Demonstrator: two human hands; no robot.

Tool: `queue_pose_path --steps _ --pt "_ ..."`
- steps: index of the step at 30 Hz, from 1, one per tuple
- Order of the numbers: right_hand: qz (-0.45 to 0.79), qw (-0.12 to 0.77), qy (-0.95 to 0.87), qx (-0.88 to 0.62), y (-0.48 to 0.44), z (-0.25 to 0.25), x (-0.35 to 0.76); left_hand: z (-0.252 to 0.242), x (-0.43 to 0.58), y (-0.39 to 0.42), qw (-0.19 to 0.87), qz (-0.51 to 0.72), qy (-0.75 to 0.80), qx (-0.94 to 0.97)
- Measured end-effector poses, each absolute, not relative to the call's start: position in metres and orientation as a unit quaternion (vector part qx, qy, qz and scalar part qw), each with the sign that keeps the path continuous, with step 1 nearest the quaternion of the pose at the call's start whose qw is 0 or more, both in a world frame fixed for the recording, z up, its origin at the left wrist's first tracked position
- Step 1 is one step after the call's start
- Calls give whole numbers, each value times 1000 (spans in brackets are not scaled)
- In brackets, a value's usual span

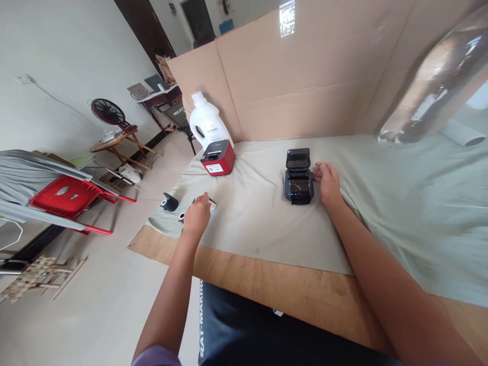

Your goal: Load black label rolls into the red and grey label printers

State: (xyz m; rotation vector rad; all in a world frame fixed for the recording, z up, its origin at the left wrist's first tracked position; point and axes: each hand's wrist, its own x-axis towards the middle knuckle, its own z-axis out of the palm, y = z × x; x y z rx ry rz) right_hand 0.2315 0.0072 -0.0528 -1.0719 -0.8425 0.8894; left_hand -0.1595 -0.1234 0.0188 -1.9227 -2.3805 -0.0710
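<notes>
A small dark label printer [299, 184] stands on the cloth with its lid tipped back and a dark, glossy strip hanging over its front. My right hand [328, 184] is at the printer's right side, fingers stretched out and fingertips against or very near its casing. Further left, my left hand [197, 216] is closed over a small paper roll [212, 204], whose white part shows past the fingers; most of it is hidden. Another white-cored roll end [181, 217] peeks out beside that hand. A black roll [170, 202] lies farther left, near the table's edge.
A red and black printer [218, 158] stands at the back left before a white jug [209, 122]. Cardboard [305, 76] walls off the back. Clear plastic wrap [427, 96] hangs at the right. The cloth [259, 223] stops short of the wooden front edge [267, 274].
</notes>
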Motion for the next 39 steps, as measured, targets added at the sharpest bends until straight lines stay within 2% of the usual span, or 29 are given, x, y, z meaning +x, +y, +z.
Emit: queue_pose_path --steps 7,12,15,18,21,23,28,32,39 --pt "395 681 -385 -482 4 -52 230 9 -164 -133 98 14 -790 -605" --pt "386 666 -403 -494 4 -54 231 7 -134 -124 139 -120 -736 -652" --pt "388 641 -422 -510 3 -53 231 8 -91 -90 54 -226 -669 -706" --pt "403 620 -442 -508 1 -50 228 0 -35 -32 -151 -308 -582 -737" --pt "405 610 -465 -498 -1 -50 225 -17 19 18 -386 -385 -499 -674" --pt "394 602 -483 -499 -1 -51 225 -30 45 34 -464 -432 -453 -627" --pt "342 592 -534 -498 -3 -51 224 -49 63 30 -478 -496 -400 -605" --pt "363 611 -513 -482 -13 -40 221 -46 56 25 -486 -524 -404 -571" --pt "393 653 -451 -464 -17 -38 218 -39 52 19 -496 -492 -394 -597"
